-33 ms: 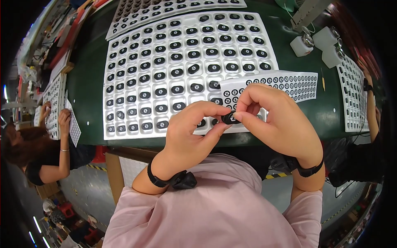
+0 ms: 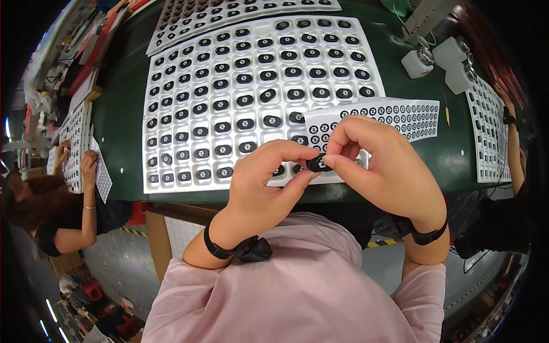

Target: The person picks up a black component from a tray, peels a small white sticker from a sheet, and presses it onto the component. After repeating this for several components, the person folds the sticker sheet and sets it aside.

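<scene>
A small black oval piece (image 2: 318,164) with a white mark on top is held between the thumb and forefinger of my left hand (image 2: 262,178). My right hand (image 2: 382,164) meets it from the other side, thumb and forefinger pinched together at the piece's upper edge. Whatever lies between those right fingertips is hidden. Under both hands stretches a white moulded tray (image 2: 255,163) whose pockets hold many similar black pieces. A sheet of round black-and-white stickers (image 2: 394,117) overlaps the tray's right side, partly covered by my right hand.
Another filled tray (image 2: 200,17) lies behind the first on the green table (image 2: 123,114). White bottles with metal tops (image 2: 416,64) stand at the back right, near a thin pointed tool (image 2: 447,111). Co-workers sit at trays on the left (image 2: 77,134) and right (image 2: 489,134).
</scene>
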{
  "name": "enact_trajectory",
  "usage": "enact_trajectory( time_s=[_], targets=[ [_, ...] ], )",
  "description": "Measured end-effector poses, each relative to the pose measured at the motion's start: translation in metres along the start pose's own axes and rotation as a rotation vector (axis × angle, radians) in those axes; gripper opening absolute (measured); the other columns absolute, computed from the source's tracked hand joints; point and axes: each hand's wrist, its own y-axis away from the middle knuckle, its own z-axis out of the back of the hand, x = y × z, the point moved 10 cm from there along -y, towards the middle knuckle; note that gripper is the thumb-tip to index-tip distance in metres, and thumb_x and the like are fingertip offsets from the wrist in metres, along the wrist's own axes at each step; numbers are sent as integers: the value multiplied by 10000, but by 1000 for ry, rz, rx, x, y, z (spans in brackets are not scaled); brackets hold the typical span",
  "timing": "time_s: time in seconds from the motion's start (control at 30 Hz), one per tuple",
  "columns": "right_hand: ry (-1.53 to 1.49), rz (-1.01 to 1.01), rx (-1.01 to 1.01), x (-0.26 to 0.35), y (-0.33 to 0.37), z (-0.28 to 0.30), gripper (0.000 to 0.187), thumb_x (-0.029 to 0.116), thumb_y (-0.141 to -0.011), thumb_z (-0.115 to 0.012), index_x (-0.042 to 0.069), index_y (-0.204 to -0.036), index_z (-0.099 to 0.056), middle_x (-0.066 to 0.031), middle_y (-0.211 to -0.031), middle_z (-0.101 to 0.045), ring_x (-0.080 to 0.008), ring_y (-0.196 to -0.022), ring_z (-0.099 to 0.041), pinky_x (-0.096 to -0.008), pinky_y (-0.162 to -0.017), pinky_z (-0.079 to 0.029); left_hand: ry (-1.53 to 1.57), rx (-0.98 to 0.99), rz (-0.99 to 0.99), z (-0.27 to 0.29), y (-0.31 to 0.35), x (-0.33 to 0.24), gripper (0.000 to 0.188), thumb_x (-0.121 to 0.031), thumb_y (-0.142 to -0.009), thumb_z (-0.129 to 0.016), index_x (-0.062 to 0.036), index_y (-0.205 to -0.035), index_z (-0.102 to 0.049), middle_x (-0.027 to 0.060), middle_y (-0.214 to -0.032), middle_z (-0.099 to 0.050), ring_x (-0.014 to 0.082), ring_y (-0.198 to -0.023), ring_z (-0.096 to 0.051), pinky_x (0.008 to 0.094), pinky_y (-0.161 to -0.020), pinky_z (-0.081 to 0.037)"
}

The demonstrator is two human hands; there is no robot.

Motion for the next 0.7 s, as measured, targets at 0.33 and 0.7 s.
enact_trajectory(
  time_s=[0.33,0.7],
  targets=[
    [-3,-16,-33,-2,2,0,81,25,-793,-628,-11,-815,-559,-59,-769,-569,-142,-672,-553,-262,-636,-457,14,102,72,-6,4,4,329,140,-736,-686,58,-1045,-605,113,-1029,-637,181,-969,-611,292,-878,-488],
    [-271,-85,-119,-19,8,-11,83,37,-857,-635,5,-918,-588,-14,-850,-596,-80,-747,-554,-245,-662,-465,11,49,45,-2,4,3,314,147,-745,-670,67,-1040,-600,121,-1027,-638,184,-968,-612,299,-882,-489]
  ],
)
